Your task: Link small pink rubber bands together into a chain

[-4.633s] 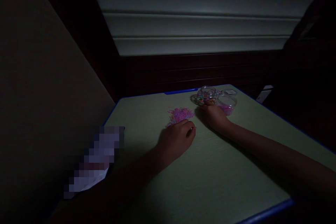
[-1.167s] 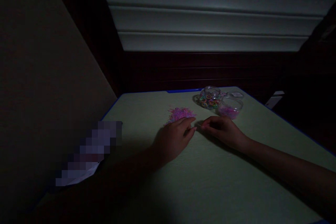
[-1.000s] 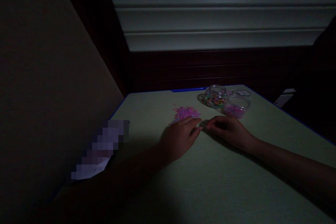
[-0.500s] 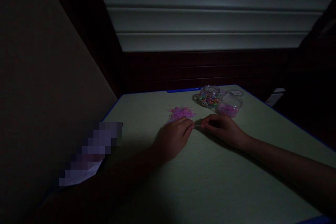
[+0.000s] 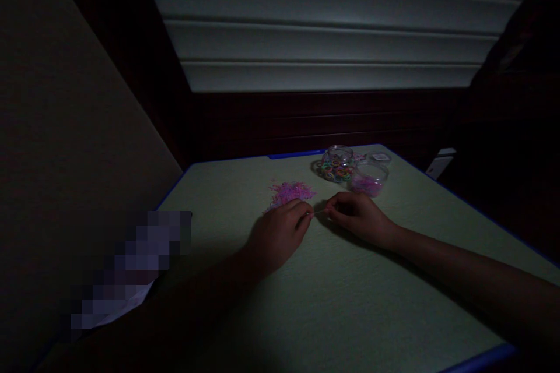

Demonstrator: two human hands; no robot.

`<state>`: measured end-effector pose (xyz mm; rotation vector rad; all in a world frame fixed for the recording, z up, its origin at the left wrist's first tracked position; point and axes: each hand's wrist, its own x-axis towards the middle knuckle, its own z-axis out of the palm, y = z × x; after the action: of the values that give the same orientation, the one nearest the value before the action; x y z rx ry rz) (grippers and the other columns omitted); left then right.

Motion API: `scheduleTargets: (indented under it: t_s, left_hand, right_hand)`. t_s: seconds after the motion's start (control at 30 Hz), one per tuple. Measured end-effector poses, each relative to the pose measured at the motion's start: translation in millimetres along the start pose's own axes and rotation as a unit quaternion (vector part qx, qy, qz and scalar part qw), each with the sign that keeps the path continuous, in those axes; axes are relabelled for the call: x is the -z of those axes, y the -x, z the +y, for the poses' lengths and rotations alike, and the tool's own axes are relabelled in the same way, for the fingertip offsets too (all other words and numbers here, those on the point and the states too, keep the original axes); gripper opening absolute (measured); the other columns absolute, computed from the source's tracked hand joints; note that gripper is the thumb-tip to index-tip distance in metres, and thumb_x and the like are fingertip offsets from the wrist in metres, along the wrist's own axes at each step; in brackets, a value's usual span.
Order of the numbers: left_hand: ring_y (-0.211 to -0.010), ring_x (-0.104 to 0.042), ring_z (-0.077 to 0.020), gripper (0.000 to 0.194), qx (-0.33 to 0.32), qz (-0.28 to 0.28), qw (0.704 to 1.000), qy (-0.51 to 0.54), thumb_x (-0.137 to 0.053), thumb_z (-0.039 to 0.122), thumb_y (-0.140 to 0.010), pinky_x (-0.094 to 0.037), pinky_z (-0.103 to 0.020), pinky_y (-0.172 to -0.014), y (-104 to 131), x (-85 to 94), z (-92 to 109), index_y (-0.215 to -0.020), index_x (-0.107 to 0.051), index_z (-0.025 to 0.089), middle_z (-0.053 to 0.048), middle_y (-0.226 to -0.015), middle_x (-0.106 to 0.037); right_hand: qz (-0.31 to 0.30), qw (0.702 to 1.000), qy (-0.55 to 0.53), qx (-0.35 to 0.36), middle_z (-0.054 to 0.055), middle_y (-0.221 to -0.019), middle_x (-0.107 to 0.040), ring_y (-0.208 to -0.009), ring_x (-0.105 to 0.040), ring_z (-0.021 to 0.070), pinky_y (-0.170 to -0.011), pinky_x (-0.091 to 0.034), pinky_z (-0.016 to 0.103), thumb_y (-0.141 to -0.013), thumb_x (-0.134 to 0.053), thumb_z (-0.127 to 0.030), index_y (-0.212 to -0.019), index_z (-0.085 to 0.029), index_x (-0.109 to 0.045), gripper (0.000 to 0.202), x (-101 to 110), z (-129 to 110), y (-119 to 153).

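Between the fingertips of both hands runs a thin pale strand, apparently a small rubber band (image 5: 319,211), pulled taut just above the table. My left hand (image 5: 279,236) pinches one end, its back toward me. My right hand (image 5: 363,218) pinches the other end between thumb and forefinger, the remaining fingers curled. Just beyond my left hand lies a loose pile of small pink and purple bands (image 5: 291,191), its near side partly hidden by that hand. Past my right hand stands an open clear jar (image 5: 370,173) with pink bands at the bottom.
A second clear jar (image 5: 336,168) holds multicoloured rings, beside a clear lid (image 5: 380,157). The pale green table (image 5: 350,303) has a blue edge. A blurred-out item (image 5: 140,262) lies at the left edge, by the wall. A slatted white panel (image 5: 315,41) rises behind.
The view has shifted slightly, so the table, jars and hands appear farther left. Both hands keep their pinch on the stretched band, with little other visible movement.
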<state>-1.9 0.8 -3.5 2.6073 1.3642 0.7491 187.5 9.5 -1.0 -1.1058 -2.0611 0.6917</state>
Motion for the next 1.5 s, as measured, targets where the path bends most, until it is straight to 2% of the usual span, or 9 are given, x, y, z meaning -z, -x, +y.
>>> scheduleTargets:
  t_s: [0.2, 0.5, 0.63, 0.7, 0.8, 0.87, 0.97, 1.1, 1.5]
  left_hand:
    - [-0.068, -0.051, -0.0114, 0.021, -0.002, -0.011, 1.000, -0.008, -0.035, 0.029, -0.085, -0.040, -0.023, -0.064, 0, -0.1, -2, -0.084, -0.054, 0.020, 0.000, -0.080, -0.056]
    - [-0.075, -0.053, -0.0120, 0.020, -0.028, -0.046, 0.997, -0.055, -0.033, 0.028, -0.085, -0.039, -0.023, -0.067, 1, 0.4, 0, -0.088, -0.052, 0.023, 0.001, -0.085, -0.056]
    - [-0.074, -0.053, -0.0117, 0.021, -0.027, -0.047, 0.997, -0.063, -0.031, 0.030, -0.086, -0.039, -0.023, -0.067, 1, 0.6, 0, -0.087, -0.051, 0.022, 0.001, -0.084, -0.055]
    - [-0.074, -0.053, -0.0119, 0.021, -0.028, -0.046, 0.996, -0.068, -0.031, 0.029, -0.086, -0.039, -0.024, -0.067, 0, 0.7, -1, -0.087, -0.051, 0.022, 0.001, -0.084, -0.055]
    - [-0.075, -0.053, -0.0120, 0.021, -0.033, -0.044, 0.996, -0.069, -0.031, 0.029, -0.086, -0.039, -0.024, -0.067, 0, 0.8, -2, -0.088, -0.051, 0.022, 0.001, -0.086, -0.055]
    - [-0.075, -0.053, -0.0118, 0.021, -0.040, -0.050, 0.996, -0.065, -0.031, 0.029, -0.086, -0.040, -0.023, -0.067, 0, 1.0, -2, -0.088, -0.051, 0.021, 0.000, -0.086, -0.055]
    - [-0.075, -0.053, -0.0117, 0.022, -0.040, -0.046, 0.996, -0.067, -0.031, 0.029, -0.086, -0.040, -0.024, -0.068, 1, 0.7, -2, -0.088, -0.051, 0.021, 0.000, -0.085, -0.055]
    - [-0.074, -0.052, -0.0116, 0.020, -0.045, -0.043, 0.995, -0.074, -0.032, 0.028, -0.086, -0.040, -0.024, -0.066, 1, -0.3, -2, -0.087, -0.051, 0.021, 0.001, -0.085, -0.055]
    - [-0.075, -0.053, -0.0113, 0.021, -0.038, -0.046, 0.995, -0.079, -0.031, 0.029, -0.086, -0.039, -0.023, -0.067, 1, 0.3, -2, -0.087, -0.051, 0.022, 0.001, -0.086, -0.054]
  right_hand:
    - [-0.014, 0.992, 0.106, 0.071, 0.002, -0.073, -0.058, -0.064, -0.051, 0.0098, -0.059, -0.037, 0.021, -0.078, -0.047, -0.022, -0.080, -0.014, -0.060, 0.015, 9, -6, 2]
    - [-0.069, 0.954, 0.252, 0.150, 0.005, -0.075, -0.055, -0.068, -0.049, 0.0113, -0.060, -0.035, 0.021, -0.080, -0.044, -0.019, -0.083, -0.014, -0.057, 0.014, 13, -10, 6]
    - [-0.050, 0.934, 0.308, 0.173, 0.005, -0.074, -0.056, -0.068, -0.049, 0.0119, -0.062, -0.034, 0.022, -0.081, -0.042, -0.018, -0.084, -0.014, -0.057, 0.016, 21, -10, 4]
    - [-0.013, 0.920, 0.349, 0.178, 0.006, -0.074, -0.057, -0.069, -0.049, 0.0127, -0.065, -0.033, 0.024, -0.082, -0.041, -0.019, -0.084, -0.014, -0.058, 0.018, 29, -10, 2]
    - [0.084, 0.889, 0.423, 0.156, 0.007, -0.078, -0.059, -0.073, -0.050, 0.0150, -0.070, -0.031, 0.028, -0.083, -0.040, -0.021, -0.083, -0.015, -0.060, 0.021, 46, -9, 0]
    - [0.147, 0.863, 0.469, 0.115, 0.008, -0.079, -0.060, -0.076, -0.050, 0.0167, -0.071, -0.029, 0.029, -0.084, -0.039, -0.023, -0.085, -0.015, -0.060, 0.022, 59, -9, -1]
    - [0.201, 0.822, 0.530, 0.046, 0.007, -0.077, -0.061, -0.076, -0.050, 0.0188, -0.071, -0.027, 0.031, -0.083, -0.040, -0.023, -0.082, -0.016, -0.061, 0.023, 75, -7, -1]
    - [0.198, 0.799, 0.568, -0.007, 0.007, -0.077, -0.061, -0.076, -0.050, 0.0197, -0.070, -0.026, 0.031, -0.081, -0.040, -0.021, -0.080, -0.017, -0.062, 0.023, 84, 0, -2]
    - [0.147, 0.828, 0.541, -0.036, 0.006, -0.079, -0.063, -0.074, -0.053, 0.0180, -0.067, -0.025, 0.029, -0.079, -0.040, -0.020, -0.079, -0.017, -0.063, 0.023, 85, 12, -5]
